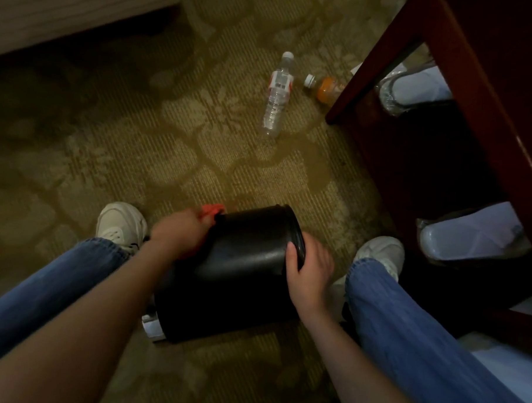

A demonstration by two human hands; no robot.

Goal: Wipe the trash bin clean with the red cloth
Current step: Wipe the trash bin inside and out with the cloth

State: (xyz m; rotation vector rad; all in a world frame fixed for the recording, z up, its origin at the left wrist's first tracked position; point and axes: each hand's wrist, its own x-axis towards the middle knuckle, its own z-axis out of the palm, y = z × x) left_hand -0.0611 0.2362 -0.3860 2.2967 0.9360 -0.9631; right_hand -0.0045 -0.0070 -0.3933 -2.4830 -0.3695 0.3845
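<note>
Black trash bin [240,276] tipped on its side between knees. Left hand [178,234] grasping red cloth [212,210], pressing it to bin's far-left outer wall. Right hand [309,270] curled over bin's right rim, steadying. Looks mid-wipe: outer wall under way, cleaned share can't tell. Bin's inside hidden, probably left to do. Beyond bin, well apart on carpet: clear water bottle [277,98], orange drink bottle [326,86], both lying flat.

Dim room with a leafy carpet
The yellow-brown carpet [169,142] covers the floor. A dark red wooden table [464,88] stands on the right, shadowy underneath.
</note>
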